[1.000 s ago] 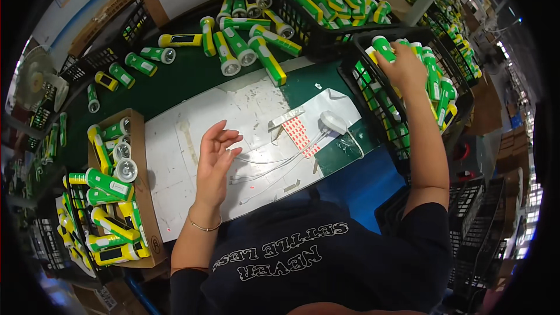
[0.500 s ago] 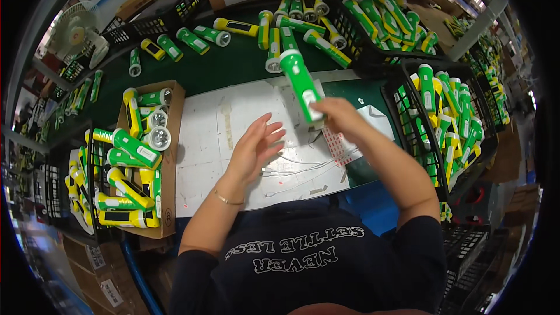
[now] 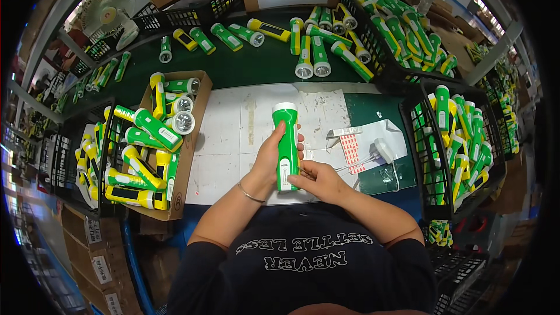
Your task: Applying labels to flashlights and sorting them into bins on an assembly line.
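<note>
Dark lettered shirt, thin wrist bracelet (image 3: 251, 193)

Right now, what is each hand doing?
Left hand: closed around the green flashlight, holding it.
Right hand: fingers on the flashlight's lower end; grip cannot be told.

Single head-worn fisheye, left of the pair, looking steeply down from above the person's chest – forearms enter from the lower edge, upright and unmirrored. It sits close over the white work mat (image 3: 233, 134) on the green table (image 3: 245, 67), wide enough to catch the crates on both sides, with straight edges bowing toward the rim. No second view is given – nothing to overlap.
</note>
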Motion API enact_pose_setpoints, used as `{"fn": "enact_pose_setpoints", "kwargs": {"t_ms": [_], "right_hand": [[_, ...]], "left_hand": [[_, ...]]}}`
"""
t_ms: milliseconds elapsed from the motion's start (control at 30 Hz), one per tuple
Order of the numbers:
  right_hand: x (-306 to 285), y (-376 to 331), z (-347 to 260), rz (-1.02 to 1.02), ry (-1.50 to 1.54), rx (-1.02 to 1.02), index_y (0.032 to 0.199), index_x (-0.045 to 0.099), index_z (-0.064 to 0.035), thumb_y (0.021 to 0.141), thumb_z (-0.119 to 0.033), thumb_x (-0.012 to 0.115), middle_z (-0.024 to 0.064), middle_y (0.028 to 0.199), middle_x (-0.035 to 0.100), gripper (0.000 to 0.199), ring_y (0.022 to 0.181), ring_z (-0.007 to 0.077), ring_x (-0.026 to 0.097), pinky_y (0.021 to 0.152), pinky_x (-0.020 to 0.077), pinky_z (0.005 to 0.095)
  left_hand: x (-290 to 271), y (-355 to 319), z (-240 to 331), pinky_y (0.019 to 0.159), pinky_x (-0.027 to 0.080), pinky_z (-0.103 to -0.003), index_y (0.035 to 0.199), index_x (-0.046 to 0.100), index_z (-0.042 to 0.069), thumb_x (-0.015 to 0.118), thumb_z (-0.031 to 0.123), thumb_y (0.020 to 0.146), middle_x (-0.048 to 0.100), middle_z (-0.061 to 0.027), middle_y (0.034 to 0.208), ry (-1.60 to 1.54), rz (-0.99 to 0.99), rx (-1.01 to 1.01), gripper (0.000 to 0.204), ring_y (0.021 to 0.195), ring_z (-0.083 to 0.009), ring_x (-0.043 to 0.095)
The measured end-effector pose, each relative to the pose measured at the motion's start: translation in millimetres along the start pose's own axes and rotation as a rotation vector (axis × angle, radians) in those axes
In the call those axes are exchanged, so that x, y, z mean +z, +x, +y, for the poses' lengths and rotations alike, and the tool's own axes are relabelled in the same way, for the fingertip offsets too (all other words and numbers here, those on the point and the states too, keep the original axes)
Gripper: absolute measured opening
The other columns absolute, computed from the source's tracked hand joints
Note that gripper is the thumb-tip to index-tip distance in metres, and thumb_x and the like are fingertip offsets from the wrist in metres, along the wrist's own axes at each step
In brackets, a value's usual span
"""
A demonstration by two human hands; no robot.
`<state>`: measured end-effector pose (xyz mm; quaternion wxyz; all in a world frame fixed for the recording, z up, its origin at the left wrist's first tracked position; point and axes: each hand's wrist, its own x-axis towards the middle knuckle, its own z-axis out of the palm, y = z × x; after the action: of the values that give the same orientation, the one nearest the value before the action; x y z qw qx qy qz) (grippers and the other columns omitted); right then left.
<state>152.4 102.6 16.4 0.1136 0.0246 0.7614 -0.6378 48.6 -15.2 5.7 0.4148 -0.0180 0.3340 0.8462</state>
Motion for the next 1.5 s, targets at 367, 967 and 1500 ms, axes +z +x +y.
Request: {"fn": "enact_pose_setpoints", "kwargs": {"t_ms": [367, 967, 1500], "right_hand": [[-25, -7, -9, 0.228, -0.479, -0.272, 0.080, 0.052, -0.0040, 0.089, -0.020, 0.046, 0.0163, 0.074, 0.054, 0.019, 0.068, 0.0342, 0.055, 0.059, 0.0430, 0.0403], [0, -14, -26, 0.023, -0.904, -0.795, 0.058, 0.044, -0.0101, 0.070, -0.027, 0.070, 0.0045, 0.056, 0.043, 0.034, 0.044, 0.0208, 0.045, 0.040, 0.0358, 0.0311], [-68, 46, -40, 0.115, -0.302, -0.134, 0.116, 0.052, -0.0099, 0.073, -0.028, 0.072, -0.0021, 0.070, 0.047, 0.051, 0.057, 0.0056, 0.037, 0.050, 0.0292, 0.0187]], "left_hand": [[-8, 11, 0, 0.057, 0.050, -0.030, 0.105, 0.048, 0.003, 0.050, 0.034, 0.092, 0.054, -0.0088, 0.086, 0.035, 0.000, 0.033, 0.034, 0.069, -0.0158, 0.054], [-14, 2, 22, 0.058, 0.048, -0.027, 0.111, 0.044, 0.002, 0.029, 0.054, 0.093, 0.056, -0.0117, 0.090, 0.411, 0.047, 0.260, 0.056, 0.069, -0.0150, 0.056], [-8, -27, 27, 0.073, 0.049, -0.033, 0.116, 0.041, -0.002, 0.060, 0.026, 0.085, 0.059, -0.0172, 0.097, 1.338, -0.110, 0.371, 0.045, 0.084, -0.0262, 0.061]]}}
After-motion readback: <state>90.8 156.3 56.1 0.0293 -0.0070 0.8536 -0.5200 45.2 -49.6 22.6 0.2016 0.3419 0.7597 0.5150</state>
